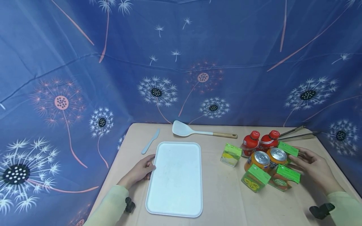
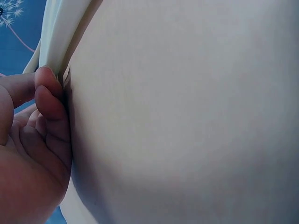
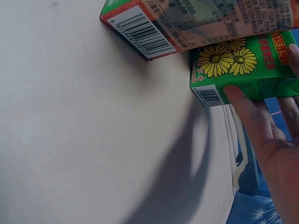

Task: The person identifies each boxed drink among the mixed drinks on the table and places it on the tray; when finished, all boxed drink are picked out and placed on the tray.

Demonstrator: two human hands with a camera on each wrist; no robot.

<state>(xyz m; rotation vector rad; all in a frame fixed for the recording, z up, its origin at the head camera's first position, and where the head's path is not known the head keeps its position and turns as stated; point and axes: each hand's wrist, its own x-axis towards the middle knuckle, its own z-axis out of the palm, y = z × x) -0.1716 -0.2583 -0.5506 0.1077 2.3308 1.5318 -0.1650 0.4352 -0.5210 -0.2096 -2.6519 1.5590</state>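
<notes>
A white tray (image 1: 174, 179) lies flat on the table, its left edge between the thumb and fingers of my left hand (image 1: 140, 171). The left wrist view has the fingertips of that hand (image 2: 35, 126) against the tray's rim (image 2: 58, 42). At the right, my right hand (image 1: 315, 166) holds the rearmost green drink box (image 1: 288, 148) between thumb and fingers. Yellow flowers show on this box (image 3: 233, 65) in the right wrist view, with the hand (image 3: 268, 121) at its side. A red-brown box with a green top (image 1: 283, 179) stands nearer the front.
Two orange cans (image 1: 261, 158) stand among the boxes, behind a green box (image 1: 255, 179). Behind them are two red bottles (image 1: 250, 142) and dark metal tongs (image 1: 297, 136). A yellow-green box (image 1: 231, 155) stands apart. A spatula (image 1: 198, 132) and a pale blue knife (image 1: 150, 141) lie behind the tray.
</notes>
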